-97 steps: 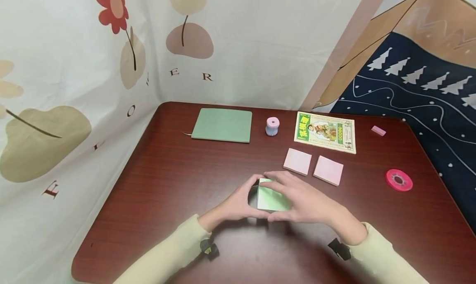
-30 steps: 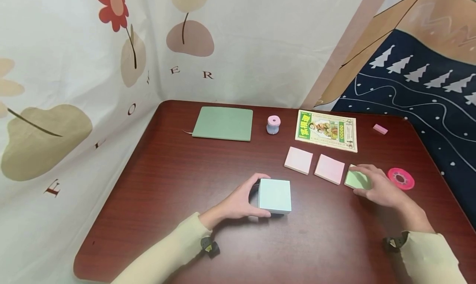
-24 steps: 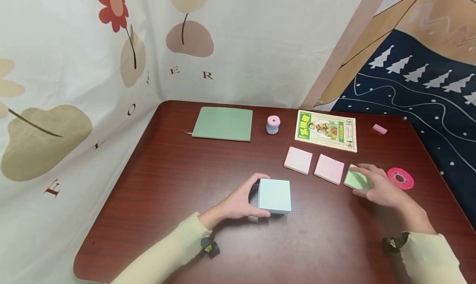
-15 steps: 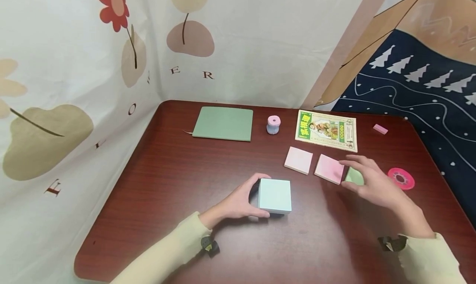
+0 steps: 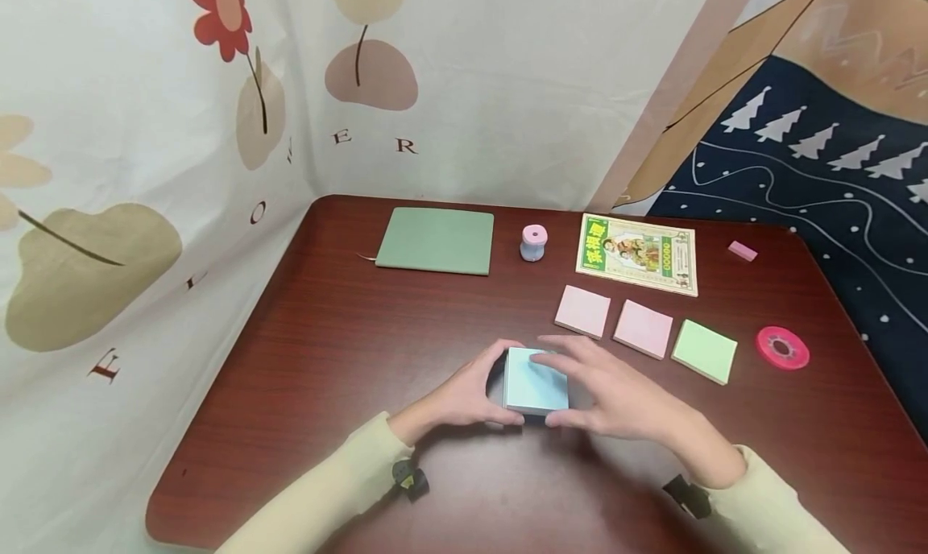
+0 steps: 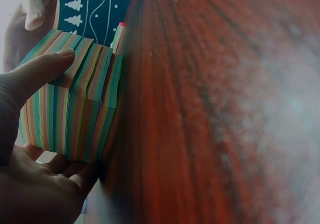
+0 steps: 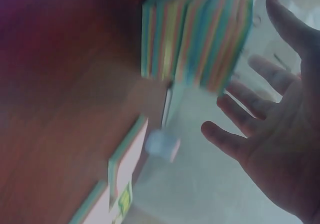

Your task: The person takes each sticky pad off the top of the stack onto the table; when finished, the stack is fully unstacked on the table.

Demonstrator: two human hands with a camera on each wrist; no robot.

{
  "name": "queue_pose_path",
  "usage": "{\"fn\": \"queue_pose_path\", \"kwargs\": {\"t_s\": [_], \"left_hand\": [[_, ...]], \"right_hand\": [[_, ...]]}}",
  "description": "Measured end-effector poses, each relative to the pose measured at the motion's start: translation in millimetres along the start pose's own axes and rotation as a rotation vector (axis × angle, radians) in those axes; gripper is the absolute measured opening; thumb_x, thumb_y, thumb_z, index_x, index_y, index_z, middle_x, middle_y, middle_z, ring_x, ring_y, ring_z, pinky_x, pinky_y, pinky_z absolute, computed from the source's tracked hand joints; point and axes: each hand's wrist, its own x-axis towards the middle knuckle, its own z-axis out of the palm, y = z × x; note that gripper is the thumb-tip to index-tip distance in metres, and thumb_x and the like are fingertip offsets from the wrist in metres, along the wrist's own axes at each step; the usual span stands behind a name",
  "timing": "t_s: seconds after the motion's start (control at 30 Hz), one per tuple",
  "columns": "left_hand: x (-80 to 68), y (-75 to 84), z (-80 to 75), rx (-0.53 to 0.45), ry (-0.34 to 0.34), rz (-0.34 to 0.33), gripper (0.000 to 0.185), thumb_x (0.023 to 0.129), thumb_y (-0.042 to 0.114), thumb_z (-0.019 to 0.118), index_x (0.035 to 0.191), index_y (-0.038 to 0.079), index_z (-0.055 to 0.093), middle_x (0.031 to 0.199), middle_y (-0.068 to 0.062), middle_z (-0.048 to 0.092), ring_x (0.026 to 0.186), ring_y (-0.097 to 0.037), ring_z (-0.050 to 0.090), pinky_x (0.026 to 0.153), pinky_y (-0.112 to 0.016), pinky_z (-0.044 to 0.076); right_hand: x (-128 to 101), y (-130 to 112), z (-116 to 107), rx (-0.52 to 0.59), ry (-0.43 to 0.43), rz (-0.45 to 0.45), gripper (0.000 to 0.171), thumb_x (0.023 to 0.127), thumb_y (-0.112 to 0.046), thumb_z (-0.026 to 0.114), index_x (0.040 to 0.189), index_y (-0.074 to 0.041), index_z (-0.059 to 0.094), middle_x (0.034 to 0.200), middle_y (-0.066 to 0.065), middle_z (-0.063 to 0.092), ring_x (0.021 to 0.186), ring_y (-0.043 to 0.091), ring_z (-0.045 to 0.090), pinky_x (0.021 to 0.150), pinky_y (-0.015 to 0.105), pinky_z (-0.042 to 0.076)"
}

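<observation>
A thick stack of sticky notes (image 5: 535,383), pale blue on top, stands on the table in front of me. Its sides show striped layers of blue, pink, green and yellow in the left wrist view. My left hand (image 5: 471,389) grips it from the left, thumb on the near side and fingers on the far side. My right hand (image 5: 616,389) hovers at the stack's right. In the right wrist view its fingers are spread and apart from the stack. To the right lie two pink sticky-note pads (image 5: 583,311) and a green sticky-note pad (image 5: 705,351) in a row.
At the back of the brown table (image 5: 348,336) are a green notebook (image 5: 435,241), a pink and blue spool-shaped item (image 5: 533,242) and a printed booklet (image 5: 638,254). A small pink block (image 5: 743,251) and a pink ring-shaped item (image 5: 783,348) lie at the right.
My right hand has let go of the green pad, leaving it right of the pink ones, and has moved left to the stack. The left hand has stayed in place.
</observation>
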Motion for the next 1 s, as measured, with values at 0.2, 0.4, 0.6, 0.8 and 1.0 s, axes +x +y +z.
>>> {"fn": "queue_pose_path", "kwargs": {"t_s": [0.2,0.4,0.6,0.8,1.0], "left_hand": [[1.4,0.1,0.5,0.030,-0.013,0.015,0.088,0.067,0.026,0.091,0.139,0.022,0.040,0.130,0.008,0.049,0.112,-0.011,0.049,0.096,-0.033,0.042],[1.3,-0.6,1.1,0.006,-0.015,0.007,0.089,0.067,0.024,0.091,0.139,0.022,0.040,0.129,0.007,0.050,0.111,-0.012,0.050,0.096,-0.033,0.042],[0.4,-1.6,0.5,0.004,-0.006,0.006,0.088,0.067,0.023,0.092,0.138,0.023,0.040,0.128,0.007,0.050,0.110,-0.012,0.051,0.094,-0.033,0.043],[0.3,-1.9,0.8,0.011,-0.008,0.019,0.090,0.067,0.024,0.091,0.140,0.018,0.039,0.134,0.004,0.049,0.121,-0.012,0.046,0.104,-0.036,0.038],[-0.3,-1.3,-0.1,0.013,-0.001,-0.022,0.092,0.066,0.026,0.091,0.141,0.017,0.040,0.134,0.003,0.050,0.123,-0.012,0.046,0.106,-0.038,0.037]], "right_hand": [[10.0,-6.7,12.2,0.030,-0.039,-0.018,0.072,0.080,-0.040,0.080,0.141,-0.018,0.051,0.148,0.006,0.040,0.127,0.021,0.043,0.092,0.038,0.046],[14.3,-5.8,15.1,0.004,-0.043,-0.007,0.067,0.080,-0.034,0.081,0.138,-0.018,0.054,0.145,0.005,0.043,0.121,0.020,0.047,0.089,0.037,0.048],[18.0,-7.1,12.7,-0.020,-0.058,0.012,0.066,0.078,-0.033,0.082,0.136,-0.019,0.055,0.140,0.005,0.047,0.115,0.018,0.051,0.086,0.036,0.050],[21.2,-6.5,1.1,-0.011,-0.048,0.006,0.060,0.076,-0.031,0.084,0.130,-0.020,0.060,0.135,0.002,0.051,0.114,0.017,0.051,0.087,0.035,0.050],[35.9,8.9,-17.0,0.080,-0.011,0.073,0.061,0.075,-0.026,0.085,0.130,-0.018,0.060,0.136,0.004,0.051,0.114,0.019,0.052,0.087,0.038,0.049]]}}
